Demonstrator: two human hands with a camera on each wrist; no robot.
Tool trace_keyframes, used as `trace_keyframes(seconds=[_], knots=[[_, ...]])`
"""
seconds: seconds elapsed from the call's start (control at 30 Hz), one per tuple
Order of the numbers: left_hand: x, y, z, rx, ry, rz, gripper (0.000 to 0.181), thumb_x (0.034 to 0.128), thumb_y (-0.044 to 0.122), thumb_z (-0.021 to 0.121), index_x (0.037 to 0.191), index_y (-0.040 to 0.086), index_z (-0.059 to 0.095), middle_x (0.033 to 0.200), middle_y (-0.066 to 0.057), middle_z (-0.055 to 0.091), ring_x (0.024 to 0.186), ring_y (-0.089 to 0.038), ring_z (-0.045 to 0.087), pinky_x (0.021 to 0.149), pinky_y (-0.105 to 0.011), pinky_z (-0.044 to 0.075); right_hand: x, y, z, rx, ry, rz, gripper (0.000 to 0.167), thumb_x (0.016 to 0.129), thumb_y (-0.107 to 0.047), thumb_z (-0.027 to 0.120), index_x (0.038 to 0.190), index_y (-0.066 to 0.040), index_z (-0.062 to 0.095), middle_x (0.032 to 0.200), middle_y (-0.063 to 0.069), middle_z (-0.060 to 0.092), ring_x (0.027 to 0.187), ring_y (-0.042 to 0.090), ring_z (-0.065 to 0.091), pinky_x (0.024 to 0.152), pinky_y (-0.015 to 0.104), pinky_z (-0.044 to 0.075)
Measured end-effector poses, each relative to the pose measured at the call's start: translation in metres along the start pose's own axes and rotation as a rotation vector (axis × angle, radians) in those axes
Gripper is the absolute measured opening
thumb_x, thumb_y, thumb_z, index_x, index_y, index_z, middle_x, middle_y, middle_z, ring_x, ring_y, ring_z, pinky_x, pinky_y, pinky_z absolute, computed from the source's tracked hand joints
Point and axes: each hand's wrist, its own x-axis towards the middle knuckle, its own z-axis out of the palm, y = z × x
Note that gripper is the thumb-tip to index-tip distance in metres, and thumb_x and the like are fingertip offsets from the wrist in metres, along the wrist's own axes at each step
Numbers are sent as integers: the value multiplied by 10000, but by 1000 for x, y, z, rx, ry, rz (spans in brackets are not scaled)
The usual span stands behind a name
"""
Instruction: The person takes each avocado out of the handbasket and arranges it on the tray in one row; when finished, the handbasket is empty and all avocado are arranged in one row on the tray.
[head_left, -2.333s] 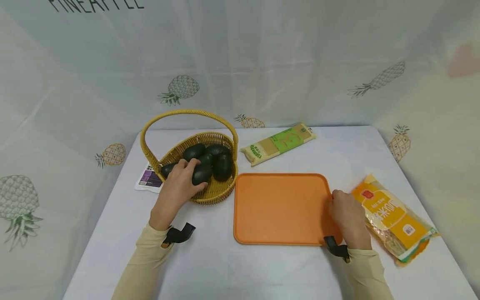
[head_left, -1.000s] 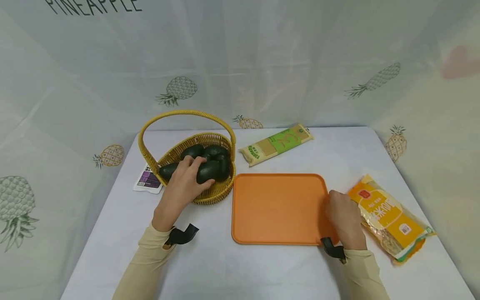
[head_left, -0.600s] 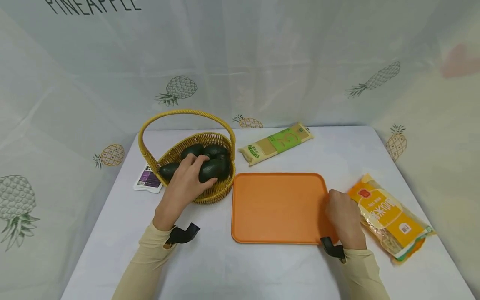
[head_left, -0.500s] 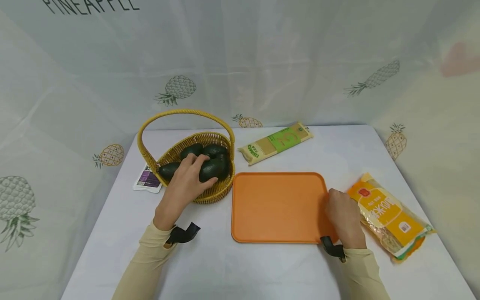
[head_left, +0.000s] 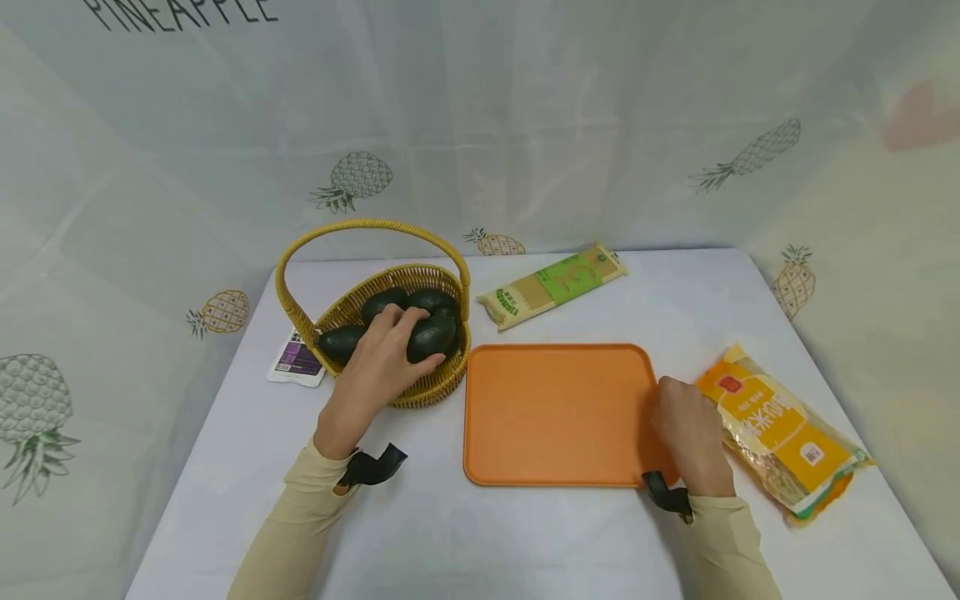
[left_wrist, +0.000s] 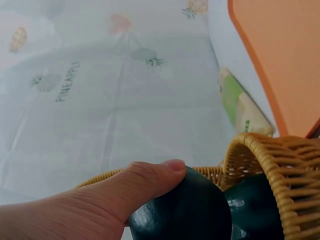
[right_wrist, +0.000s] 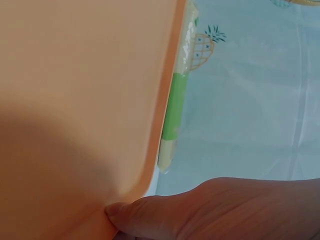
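Note:
My left hand (head_left: 378, 358) reaches into a yellow wicker basket (head_left: 429, 397) with a tall handle and grips a dark green avocado (head_left: 432, 338). In the left wrist view, the thumb lies over the top of that avocado (left_wrist: 192, 210), close to the basket's woven rim (left_wrist: 272, 170). Several other avocados lie in the basket, one of them (head_left: 341, 342) left of the hand. My right hand (head_left: 692, 435) pinches the right edge of an orange rectangular tray (head_left: 558, 417). Its thumb presses on the tray's inner side near a corner in the right wrist view; the fingers beneath are mostly hidden.
A tan and green packet (head_left: 553, 286) lies behind the tray. A yellow bag (head_left: 783, 437) of grain lies right of my right hand. A white and purple packet (head_left: 297, 362) is partly under the basket's left side. A pineapple-printed cloth (head_left: 570, 125) hangs behind the table.
My left hand has shifted slightly to the right with the avocado, which has turned a little within the basket. My right hand stays on the tray's edge.

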Motion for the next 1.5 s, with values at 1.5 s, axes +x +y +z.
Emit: trace_keyframes(seconds=[1.5], knots=[[7, 19, 21, -17, 4, 92, 612, 843, 259, 941, 1336, 40, 654, 1148, -199, 609, 910, -299, 604, 816, -443, 645, -1, 1, 2, -19, 36, -11, 92, 926, 64, 593, 925, 126, 661, 786, 316, 657, 599, 406, 589, 530, 547, 522]])
